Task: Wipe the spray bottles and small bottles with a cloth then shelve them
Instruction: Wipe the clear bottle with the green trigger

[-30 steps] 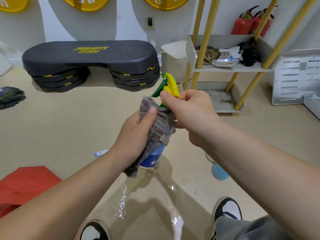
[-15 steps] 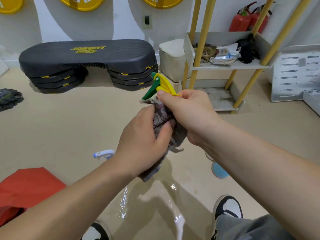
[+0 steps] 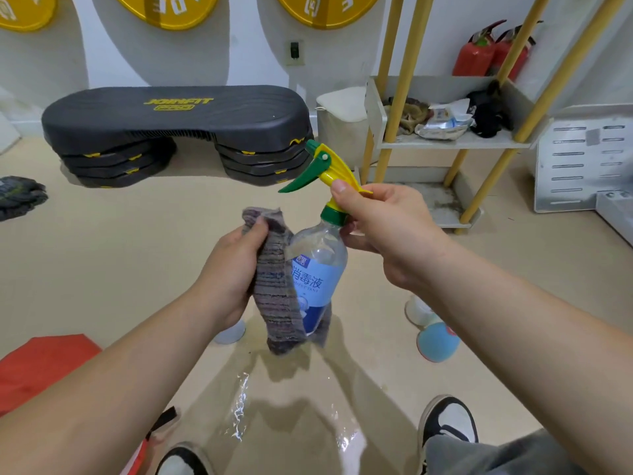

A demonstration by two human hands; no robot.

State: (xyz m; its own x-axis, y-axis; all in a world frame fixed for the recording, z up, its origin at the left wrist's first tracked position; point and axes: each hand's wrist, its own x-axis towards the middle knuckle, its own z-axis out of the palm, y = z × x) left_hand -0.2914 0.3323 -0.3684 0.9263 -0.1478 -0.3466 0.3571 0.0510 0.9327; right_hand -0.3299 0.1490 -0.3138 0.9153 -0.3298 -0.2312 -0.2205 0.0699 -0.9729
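Wiping the disinfectant spray bottle (image 3: 318, 269) in mid-air
My right hand (image 3: 387, 234) pinches its neck; my left hand (image 3: 233, 269) clutches the striped cloth (image 3: 277, 296) against its side. Best to turn the bottle so the cloth covers every face.

Beige floor (image 3: 102, 269), a wet patch (image 3: 239, 406) gleaming on it; black step platform (image 3: 178, 114) against the white wall (image 3: 246, 46), yellow discs (image 3: 171, 8) above, yellow-legged shelf (image 3: 455, 142) at right, red fire extinguishers (image 3: 474, 56) behind.

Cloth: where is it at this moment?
Head view, centre-left: the cloth is gripped in the left hand, draped against the spray bottle that the right hand holds by its neck.
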